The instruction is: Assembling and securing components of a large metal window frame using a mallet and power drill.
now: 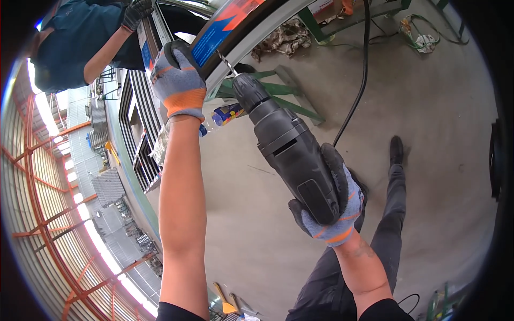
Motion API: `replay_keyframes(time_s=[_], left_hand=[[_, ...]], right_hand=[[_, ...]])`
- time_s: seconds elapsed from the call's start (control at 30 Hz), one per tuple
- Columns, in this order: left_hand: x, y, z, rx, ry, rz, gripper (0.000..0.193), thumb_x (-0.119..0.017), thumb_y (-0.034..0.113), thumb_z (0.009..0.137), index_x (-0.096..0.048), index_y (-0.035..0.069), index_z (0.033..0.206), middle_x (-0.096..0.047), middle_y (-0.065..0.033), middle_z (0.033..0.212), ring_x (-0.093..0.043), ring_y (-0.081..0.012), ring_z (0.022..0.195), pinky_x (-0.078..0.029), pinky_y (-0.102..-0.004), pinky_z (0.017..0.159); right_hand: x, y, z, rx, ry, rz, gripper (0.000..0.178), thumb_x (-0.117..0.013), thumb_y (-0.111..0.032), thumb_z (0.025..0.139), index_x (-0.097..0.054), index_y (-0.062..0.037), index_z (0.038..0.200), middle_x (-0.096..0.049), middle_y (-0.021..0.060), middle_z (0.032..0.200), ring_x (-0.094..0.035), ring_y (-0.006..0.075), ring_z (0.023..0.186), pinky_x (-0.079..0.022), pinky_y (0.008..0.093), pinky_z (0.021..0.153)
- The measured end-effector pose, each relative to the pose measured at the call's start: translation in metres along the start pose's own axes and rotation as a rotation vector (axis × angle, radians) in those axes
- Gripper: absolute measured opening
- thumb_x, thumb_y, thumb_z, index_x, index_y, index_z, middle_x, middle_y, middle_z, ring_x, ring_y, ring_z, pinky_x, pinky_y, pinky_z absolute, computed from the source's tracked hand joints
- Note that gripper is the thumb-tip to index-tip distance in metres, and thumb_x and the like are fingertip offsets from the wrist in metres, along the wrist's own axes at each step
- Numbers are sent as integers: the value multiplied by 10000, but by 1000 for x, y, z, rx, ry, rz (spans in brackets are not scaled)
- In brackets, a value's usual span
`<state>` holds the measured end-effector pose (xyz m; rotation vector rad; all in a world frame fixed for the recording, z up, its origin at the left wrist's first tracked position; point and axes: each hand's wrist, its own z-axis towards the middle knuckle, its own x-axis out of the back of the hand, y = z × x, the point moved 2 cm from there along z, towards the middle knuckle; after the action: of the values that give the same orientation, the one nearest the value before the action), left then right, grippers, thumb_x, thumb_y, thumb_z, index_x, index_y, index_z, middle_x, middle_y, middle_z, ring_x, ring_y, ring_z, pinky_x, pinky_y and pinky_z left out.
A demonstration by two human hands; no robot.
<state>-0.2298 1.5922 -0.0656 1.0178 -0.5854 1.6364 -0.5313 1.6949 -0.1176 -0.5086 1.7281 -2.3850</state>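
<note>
My right hand (340, 206), in a grey-and-black glove with orange bands, is wrapped around the rear of a black corded power drill (284, 142). The drill's spiral bit (227, 63) points up and left, its tip at the edge of a long frame profile (251, 33); whether it touches is hard to tell. Blue and red printed film (211, 44) covers part of that profile. Gloved the same way, my left hand (179, 77) is closed over the frame left of the bit, its fingertips partly hidden.
A co-worker in a dark shirt (80, 45) stands far left, a gloved hand (137, 13) on the frame. Green metal stands (294, 93) sit under the workpiece. A black cable (365, 69) hangs at right. A blue-capped bottle (227, 114) and crumpled wrapping (286, 38) lie below.
</note>
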Motion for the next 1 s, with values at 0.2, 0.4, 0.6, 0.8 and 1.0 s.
replay_keyframes(time_s=[0.2,0.4,0.6,0.8,1.0], left_hand=[[3,3,-6,12,56,30,220,-479,149,961,-659,46,889,-657,-164,818,-634,-375,793,-495,-439,719],[1,-4,-4,-24,62,70,146,-528,120,913,-636,24,932,-652,-179,885,-627,-373,859,-493,-454,787],[3,4,-6,-2,2,66,162,-548,134,897,-617,2,961,-643,-189,945,-607,-373,904,-488,-451,817],[8,6,-6,-15,27,29,156,-547,110,864,-608,2,958,-633,-177,979,-586,-374,952,-467,-448,859],[10,7,-2,-40,32,-8,148,-541,78,838,-599,36,967,-617,-148,967,-572,-374,935,-460,-453,840]], right_hand=[[-18,-7,11,-8,43,-10,799,-791,-152,629,-470,87,1321,-635,134,978,-627,298,739,-514,377,640],[-32,-14,9,19,101,-129,795,-791,-150,622,-474,84,1312,-622,134,928,-608,310,708,-503,376,613],[-43,-21,-3,-135,110,-183,837,-785,-223,680,-433,94,1369,-622,211,1206,-661,348,1039,-520,368,890],[-49,-26,-1,-249,133,-87,788,-763,-217,689,-458,96,1345,-645,200,1142,-681,341,952,-533,366,848],[-41,-25,3,-229,87,-184,733,-738,-212,660,-505,99,1282,-645,196,1062,-664,344,843,-536,391,767]])
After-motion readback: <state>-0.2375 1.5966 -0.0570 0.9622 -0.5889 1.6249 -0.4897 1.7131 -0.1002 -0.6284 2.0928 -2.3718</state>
